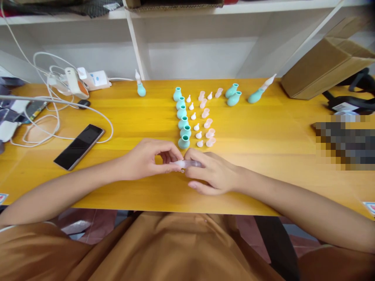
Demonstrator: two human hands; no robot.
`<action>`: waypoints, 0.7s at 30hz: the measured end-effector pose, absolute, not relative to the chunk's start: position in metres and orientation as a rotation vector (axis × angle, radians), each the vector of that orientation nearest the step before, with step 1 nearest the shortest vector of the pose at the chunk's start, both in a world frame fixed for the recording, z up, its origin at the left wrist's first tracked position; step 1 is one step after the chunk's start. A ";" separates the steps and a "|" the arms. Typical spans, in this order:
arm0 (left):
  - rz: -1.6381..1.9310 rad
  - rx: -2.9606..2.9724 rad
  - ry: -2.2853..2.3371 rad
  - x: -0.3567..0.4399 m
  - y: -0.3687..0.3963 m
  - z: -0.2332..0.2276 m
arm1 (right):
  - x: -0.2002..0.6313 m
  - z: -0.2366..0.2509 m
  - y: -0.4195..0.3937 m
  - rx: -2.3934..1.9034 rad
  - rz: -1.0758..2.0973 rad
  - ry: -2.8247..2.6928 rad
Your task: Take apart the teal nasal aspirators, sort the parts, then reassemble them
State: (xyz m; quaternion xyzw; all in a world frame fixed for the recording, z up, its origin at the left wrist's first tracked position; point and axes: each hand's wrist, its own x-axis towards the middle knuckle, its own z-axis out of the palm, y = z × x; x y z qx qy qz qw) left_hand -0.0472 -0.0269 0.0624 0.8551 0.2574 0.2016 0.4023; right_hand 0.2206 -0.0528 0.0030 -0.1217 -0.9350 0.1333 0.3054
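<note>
No text, label or number can be read; the stickers (3, 198) on the counter (263, 132) corners are too small

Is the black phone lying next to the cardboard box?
No, the black phone lies at the table's left side near the white cables, while the cardboard box sits far off at the right.

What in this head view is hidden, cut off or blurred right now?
- Small clear plastic piece: mostly covered by fingers of left hand and right hand; shape unclear.
- Pixelated patch at table's right edge: contents blurred.
- Brown cardboard box: cut off by right frame edge.
- Tiny white caps: too small for detail.
</note>
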 end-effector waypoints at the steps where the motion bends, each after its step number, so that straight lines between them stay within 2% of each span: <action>1: 0.506 2.148 0.665 -0.047 -0.028 0.061 | 0.221 0.002 -0.052 -0.318 0.265 -2.500; 5: 0.525 1.953 0.718 -0.042 -0.033 0.052 | 0.222 0.004 -0.051 -0.324 0.005 -2.554; 14: 0.465 1.373 0.695 -0.032 -0.041 0.040 | 0.224 0.014 -0.051 -0.288 -0.313 -2.535; 21: 0.637 1.715 0.705 -0.034 -0.048 0.038 | 0.225 0.009 -0.051 -0.280 -0.191 -2.563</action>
